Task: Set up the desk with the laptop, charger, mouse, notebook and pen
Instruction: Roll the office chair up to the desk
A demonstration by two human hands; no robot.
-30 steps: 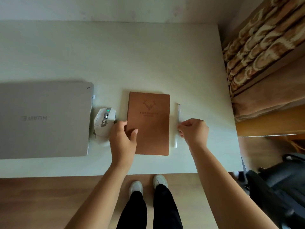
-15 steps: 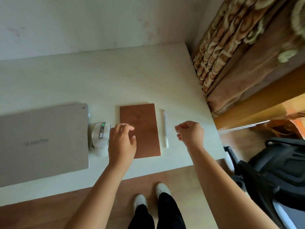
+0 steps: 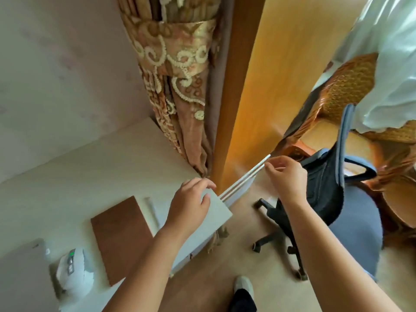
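While the desk (image 3: 85,176) already carries the laptop (image 3: 20,275), brown notebook (image 3: 121,237), mouse (image 3: 74,275) and pen (image 3: 153,210), no charger shows, so fetching it seems next. The office chair (image 3: 346,212) stands beyond the desk corner. Both hands are empty, the left hand (image 3: 191,206) with fingers loosely spread over the corner, the right hand (image 3: 286,176) loosely curled near the chair back; reach slowly.

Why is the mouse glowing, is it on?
On. A green light shines on top of the mouse, which sits on the desk.
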